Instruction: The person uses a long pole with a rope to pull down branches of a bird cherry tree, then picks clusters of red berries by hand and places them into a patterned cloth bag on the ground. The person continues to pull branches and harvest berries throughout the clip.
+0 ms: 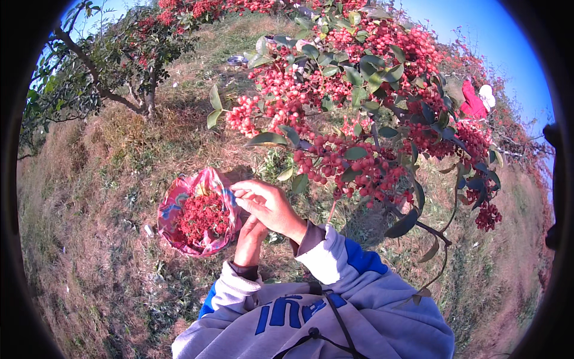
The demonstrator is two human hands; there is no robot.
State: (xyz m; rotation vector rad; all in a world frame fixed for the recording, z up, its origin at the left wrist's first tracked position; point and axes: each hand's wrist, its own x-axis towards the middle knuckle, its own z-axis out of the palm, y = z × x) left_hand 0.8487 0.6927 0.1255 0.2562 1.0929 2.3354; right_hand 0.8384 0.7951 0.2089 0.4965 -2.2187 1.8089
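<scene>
A pink patterned bag (165, 217) stands with its mouth open in front of me, to the left, holding many clusters of small red berries (204, 217). My right hand (264, 204) is at the bag's right rim, fingers bent and close together; whether anything is between them is not visible. Below it, my left hand (251, 242) reaches up towards the right hand, which hides its fingertips. Above and right of my hands hangs a branch thick with red berry clusters (354, 166) and green leaves, probably prickly ash.
A bare, leafy twig (444, 251) curves down beside my right sleeve. Dry grass and weeds (112, 269) cover the ground. Another berry tree (150, 89) grows at the upper left. A metal basin (236, 60) lies farther off. A red and white shape (476, 101) shows behind the branches.
</scene>
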